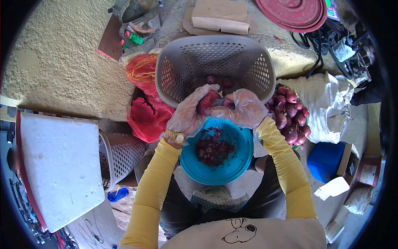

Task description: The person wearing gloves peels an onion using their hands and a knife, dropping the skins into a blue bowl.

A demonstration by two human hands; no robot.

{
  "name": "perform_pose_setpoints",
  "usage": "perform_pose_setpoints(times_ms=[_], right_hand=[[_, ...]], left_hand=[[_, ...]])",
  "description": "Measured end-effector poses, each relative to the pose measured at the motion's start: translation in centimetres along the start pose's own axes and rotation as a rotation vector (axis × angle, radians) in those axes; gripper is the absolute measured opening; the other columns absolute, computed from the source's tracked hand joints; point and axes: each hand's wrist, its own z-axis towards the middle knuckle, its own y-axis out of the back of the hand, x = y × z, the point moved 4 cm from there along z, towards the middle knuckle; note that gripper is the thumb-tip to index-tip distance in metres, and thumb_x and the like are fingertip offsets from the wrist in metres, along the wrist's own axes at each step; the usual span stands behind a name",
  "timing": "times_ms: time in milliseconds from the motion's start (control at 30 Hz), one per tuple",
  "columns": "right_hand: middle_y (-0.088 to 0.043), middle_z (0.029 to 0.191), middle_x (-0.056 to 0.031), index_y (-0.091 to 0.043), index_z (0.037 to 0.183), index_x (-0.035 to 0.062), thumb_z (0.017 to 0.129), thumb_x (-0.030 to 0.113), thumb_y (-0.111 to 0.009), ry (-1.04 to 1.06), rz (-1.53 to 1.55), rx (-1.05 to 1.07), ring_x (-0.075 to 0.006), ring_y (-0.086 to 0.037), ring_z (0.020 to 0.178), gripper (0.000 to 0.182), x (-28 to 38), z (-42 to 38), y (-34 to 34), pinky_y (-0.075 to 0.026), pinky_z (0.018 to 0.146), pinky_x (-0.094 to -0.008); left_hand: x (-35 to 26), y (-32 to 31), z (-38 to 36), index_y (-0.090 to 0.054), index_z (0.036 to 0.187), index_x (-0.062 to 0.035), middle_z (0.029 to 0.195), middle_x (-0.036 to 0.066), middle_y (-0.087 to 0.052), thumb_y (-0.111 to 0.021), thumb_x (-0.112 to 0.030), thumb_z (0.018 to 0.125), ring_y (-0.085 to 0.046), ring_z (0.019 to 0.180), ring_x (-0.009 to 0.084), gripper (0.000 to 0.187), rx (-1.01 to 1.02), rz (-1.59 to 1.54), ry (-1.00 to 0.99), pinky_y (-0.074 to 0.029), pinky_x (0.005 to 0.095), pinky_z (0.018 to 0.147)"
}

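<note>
In the head view, the left hand [186,114] curls its fingers round a red onion [207,103], the right hand [248,108] round a smaller onion [229,103], with the bowl [243,159] at 6 o'clock. Loose plastic gloves [256,113] could slip, dropping either among the peelings [213,150]

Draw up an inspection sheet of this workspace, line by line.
Surface: grey floor, partly visible around the basin.
Job's things: blue basin with dark red peelings; perforated basket with loose onions; onion pile at right.
Clutter: red mesh bag, cardboard, blue container.
Grip: left hand, in clear plastic, closed on a red onion; right hand, likewise covered, on a smaller onion.
Cables: black loops at upper right; cables or straps, cannot tell.
Surroundings: rough yellowish masonry at upper left; nobody else seen.
</note>
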Motion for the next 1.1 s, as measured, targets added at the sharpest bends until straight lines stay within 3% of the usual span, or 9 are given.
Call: perform_pose_setpoints(times_ms=[167, 267, 333, 433, 633, 867, 967, 1033, 1100], right_hand=[[-0.067, 0.075, -0.0227, -0.076, 0.088, 0.0003, 0.083, 0.075, -0.069, 0.018, 0.001, 0.009, -0.0449, -0.064, 0.078, 0.075, -0.4, 0.2, -0.6, -0.050, 0.073, -0.0512], [-0.071, 0.084, -0.0222, -0.078, 0.093, 0.0064, 0.084, 0.076, -0.066, 0.004, -0.047, 0.105, -0.0440, -0.068, 0.083, 0.071, 0.4, 0.3, -0.6, -0.053, 0.076, -0.0508], [-0.070, 0.080, -0.0195, -0.078, 0.087, 0.0074, 0.082, 0.075, -0.068, 0.076, -0.105, 0.161, -0.0424, -0.068, 0.080, 0.069, 1.4, 0.3, -0.8, -0.054, 0.074, -0.0514], [-0.069, 0.077, -0.0172, -0.078, 0.084, 0.0097, 0.080, 0.077, -0.069, 0.203, -0.325, 0.269, -0.0395, -0.069, 0.078, 0.068, 2.3, -0.1, -1.8, -0.054, 0.072, -0.0504], [-0.068, 0.073, -0.0117, -0.076, 0.075, 0.0144, 0.075, 0.075, -0.074, 0.309, -0.341, 0.226, -0.0357, -0.069, 0.075, 0.061, 2.4, -0.8, -4.1, -0.054, 0.070, -0.0465], [-0.069, 0.076, -0.0135, -0.075, 0.083, 0.0116, 0.072, 0.076, -0.076, 0.234, -0.283, 0.217, -0.0381, -0.069, 0.079, 0.066, 2.9, -0.3, -1.9, -0.053, 0.072, -0.0471], [-0.070, 0.079, -0.0155, -0.076, 0.088, 0.0091, 0.071, 0.079, -0.075, 0.152, -0.282, 0.076, -0.0391, -0.069, 0.081, 0.072, 2.1, 0.0, -0.3, -0.054, 0.076, -0.0487], [-0.069, 0.079, -0.0169, -0.076, 0.089, 0.0072, 0.070, 0.080, -0.075, 0.098, -0.241, -0.017, -0.0399, -0.069, 0.082, 0.075, 1.4, 0.0, 0.7, -0.054, 0.078, -0.0497], [-0.070, 0.085, -0.0209, -0.076, 0.093, 0.0038, 0.067, 0.076, -0.080, 0.018, -0.188, -0.058, -0.0419, -0.068, 0.087, 0.077, 0.6, 0.0, 1.0, -0.053, 0.081, -0.0483]], left_hand=[[0.0, 0.5, 0.1, -0.060, 0.131, 0.0071, 0.110, 0.014, -0.070, -0.060, -0.026, 0.107, -0.071, 0.098, 0.0225, 0.040, 0.020, 0.035, 0.006, -0.063, 0.0306, 0.074], [-0.3, 0.2, -0.1, -0.060, 0.131, 0.0067, 0.112, 0.014, -0.068, -0.061, -0.029, 0.107, -0.071, 0.099, 0.0236, 0.043, -0.029, 0.091, -0.016, -0.063, 0.0318, 0.079], [-0.2, 0.2, 0.0, -0.058, 0.132, 0.0057, 0.115, 0.016, -0.067, -0.061, -0.031, 0.107, -0.070, 0.102, 0.0289, 0.045, -0.120, 0.041, -0.060, -0.063, 0.0359, 0.085], [-0.7, -0.1, -0.3, -0.055, 0.133, 0.0051, 0.121, 0.020, -0.063, -0.062, -0.031, 0.106, -0.069, 0.106, 0.0378, 0.046, -0.050, 0.015, -0.043, -0.063, 0.0439, 0.090], [-1.3, -0.8, -0.8, -0.052, 0.135, 0.0058, 0.127, 0.024, -0.058, -0.061, -0.029, 0.107, -0.065, 0.111, 0.0449, 0.045, -0.167, -0.048, -0.120, -0.061, 0.0530, 0.091], [-0.4, 0.9, -0.1, -0.056, 0.132, 0.0052, 0.120, 0.020, -0.061, -0.058, -0.028, 0.108, -0.065, 0.112, 0.0361, 0.041, -0.086, 0.002, -0.021, -0.061, 0.0480, 0.092], [-0.8, -0.1, -0.7, -0.058, 0.132, 0.0039, 0.119, 0.015, -0.063, -0.057, -0.026, 0.109, -0.065, 0.111, 0.0270, 0.038, -0.078, 0.124, -0.021, -0.061, 0.0405, 0.090], [-2.3, -1.7, -1.6, -0.058, 0.135, 0.0026, 0.125, 0.011, -0.064, -0.055, -0.024, 0.109, -0.064, 0.112, 0.0193, 0.037, 0.081, 1.318, -0.467, -0.060, 0.0334, 0.090], [-1.5, -1.7, -1.7, -0.059, 0.135, 0.0021, 0.128, 0.010, -0.064, -0.054, -0.024, 0.110, -0.064, 0.112, 0.0172, 0.036, 0.135, 1.294, -0.611, -0.059, 0.0308, 0.090]])
